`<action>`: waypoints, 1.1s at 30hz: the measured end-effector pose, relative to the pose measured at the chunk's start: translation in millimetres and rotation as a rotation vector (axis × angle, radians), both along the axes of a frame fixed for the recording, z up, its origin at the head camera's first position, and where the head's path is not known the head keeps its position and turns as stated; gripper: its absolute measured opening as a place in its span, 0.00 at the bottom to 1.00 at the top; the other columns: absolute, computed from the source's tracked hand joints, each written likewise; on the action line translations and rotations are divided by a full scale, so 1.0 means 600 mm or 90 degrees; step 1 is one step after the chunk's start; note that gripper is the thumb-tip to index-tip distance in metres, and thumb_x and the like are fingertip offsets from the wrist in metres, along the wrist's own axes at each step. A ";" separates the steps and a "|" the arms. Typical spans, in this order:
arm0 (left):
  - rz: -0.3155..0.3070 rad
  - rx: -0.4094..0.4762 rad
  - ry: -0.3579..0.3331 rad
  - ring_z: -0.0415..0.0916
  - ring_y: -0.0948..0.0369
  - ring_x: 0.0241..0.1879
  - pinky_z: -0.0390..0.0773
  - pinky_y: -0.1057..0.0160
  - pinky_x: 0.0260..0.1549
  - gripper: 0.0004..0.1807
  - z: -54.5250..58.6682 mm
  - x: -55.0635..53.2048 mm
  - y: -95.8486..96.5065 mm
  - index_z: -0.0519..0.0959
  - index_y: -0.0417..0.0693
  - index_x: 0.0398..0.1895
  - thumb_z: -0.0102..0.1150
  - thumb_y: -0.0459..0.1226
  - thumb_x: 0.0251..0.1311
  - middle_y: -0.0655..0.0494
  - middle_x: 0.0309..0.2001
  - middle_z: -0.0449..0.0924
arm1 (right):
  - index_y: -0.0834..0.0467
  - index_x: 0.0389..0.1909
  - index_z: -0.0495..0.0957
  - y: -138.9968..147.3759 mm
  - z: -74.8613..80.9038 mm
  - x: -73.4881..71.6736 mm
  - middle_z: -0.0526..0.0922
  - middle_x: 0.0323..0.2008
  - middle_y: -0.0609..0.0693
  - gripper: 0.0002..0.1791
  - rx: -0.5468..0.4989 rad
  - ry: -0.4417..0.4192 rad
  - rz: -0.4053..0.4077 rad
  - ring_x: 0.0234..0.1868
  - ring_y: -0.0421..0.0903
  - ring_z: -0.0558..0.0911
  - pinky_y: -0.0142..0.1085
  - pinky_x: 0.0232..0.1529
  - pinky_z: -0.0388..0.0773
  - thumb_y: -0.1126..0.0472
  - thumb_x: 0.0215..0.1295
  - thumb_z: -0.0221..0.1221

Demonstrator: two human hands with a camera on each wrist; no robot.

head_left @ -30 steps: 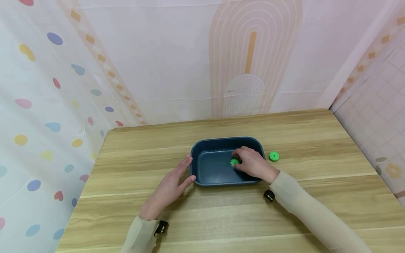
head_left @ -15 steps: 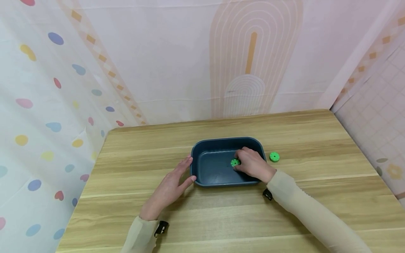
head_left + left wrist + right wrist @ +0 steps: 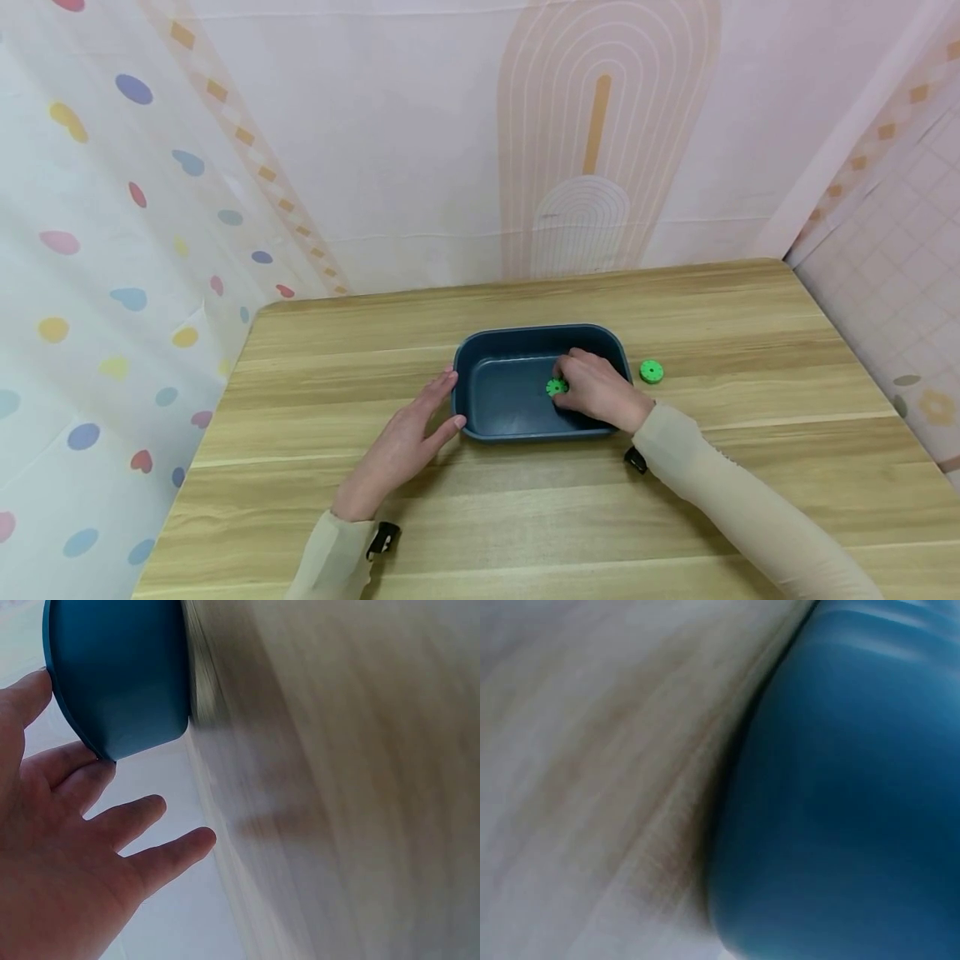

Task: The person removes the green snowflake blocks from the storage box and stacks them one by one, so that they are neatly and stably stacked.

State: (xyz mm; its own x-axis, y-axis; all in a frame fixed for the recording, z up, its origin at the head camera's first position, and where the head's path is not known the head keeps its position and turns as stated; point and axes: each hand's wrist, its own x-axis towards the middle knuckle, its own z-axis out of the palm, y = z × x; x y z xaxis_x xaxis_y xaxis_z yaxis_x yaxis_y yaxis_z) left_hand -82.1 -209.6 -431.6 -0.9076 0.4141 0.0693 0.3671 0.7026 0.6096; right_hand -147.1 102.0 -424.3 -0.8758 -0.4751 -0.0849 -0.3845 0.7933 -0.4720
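Observation:
A dark blue rectangular tub (image 3: 498, 408) stands on the table, its outer wall (image 3: 120, 667) large in the left wrist view. My left hand (image 3: 397, 442) lies at its left end, thumb and fingertips touching the rim, the other fingers spread loosely. Inside the tub, toward its right half, my right hand (image 3: 596, 390) pinches a small green disc (image 3: 556, 387) with notches and a centre hole. Part of that disc is hidden by the fingers. In the right wrist view only the tub's blurred side (image 3: 840, 795) shows, without the hand.
A second green disc (image 3: 651, 372) lies on the wood-grain table (image 3: 525, 517), just right of the tub. Patterned cloth (image 3: 390, 150) hangs behind the table and along both sides. A black band (image 3: 383, 540) is on the left wrist.
My right thumb and fingers have drawn closer together around the green disc, and the hand has shifted slightly. The left hand, the tub and the second disc stay put.

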 end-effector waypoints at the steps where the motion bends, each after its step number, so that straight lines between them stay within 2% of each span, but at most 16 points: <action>1: 0.001 0.000 -0.001 0.53 0.53 0.79 0.61 0.44 0.73 0.38 0.000 0.000 0.000 0.57 0.47 0.82 0.55 0.51 0.77 0.49 0.81 0.55 | 0.65 0.45 0.83 0.000 0.000 0.001 0.80 0.39 0.52 0.13 0.002 0.002 0.001 0.36 0.47 0.73 0.36 0.36 0.76 0.63 0.64 0.70; 9: 0.000 -0.001 -0.009 0.52 0.53 0.79 0.60 0.45 0.74 0.38 0.004 0.001 0.001 0.57 0.47 0.82 0.54 0.51 0.77 0.50 0.81 0.54 | 0.62 0.44 0.81 0.000 0.001 0.005 0.78 0.36 0.50 0.12 -0.017 0.019 0.002 0.33 0.46 0.72 0.35 0.34 0.75 0.63 0.64 0.70; 16: 0.000 -0.003 -0.006 0.52 0.53 0.79 0.60 0.45 0.74 0.38 0.003 0.000 0.000 0.57 0.47 0.82 0.56 0.50 0.77 0.51 0.82 0.54 | 0.64 0.48 0.82 -0.001 0.001 0.006 0.80 0.39 0.51 0.14 -0.038 0.034 0.004 0.36 0.46 0.74 0.37 0.36 0.77 0.63 0.65 0.69; 23: 0.000 -0.002 -0.001 0.53 0.51 0.79 0.61 0.44 0.73 0.38 0.001 0.000 -0.001 0.57 0.46 0.82 0.56 0.50 0.77 0.49 0.81 0.54 | 0.63 0.49 0.84 -0.001 0.002 0.007 0.79 0.41 0.51 0.15 -0.066 0.074 -0.005 0.37 0.45 0.73 0.37 0.37 0.76 0.62 0.64 0.69; 33: 0.001 -0.004 -0.002 0.53 0.52 0.79 0.61 0.44 0.73 0.38 0.001 -0.001 -0.001 0.57 0.46 0.82 0.56 0.50 0.77 0.49 0.81 0.54 | 0.62 0.50 0.85 -0.001 0.010 0.012 0.80 0.43 0.51 0.16 -0.083 0.097 -0.006 0.38 0.45 0.75 0.38 0.39 0.78 0.60 0.63 0.71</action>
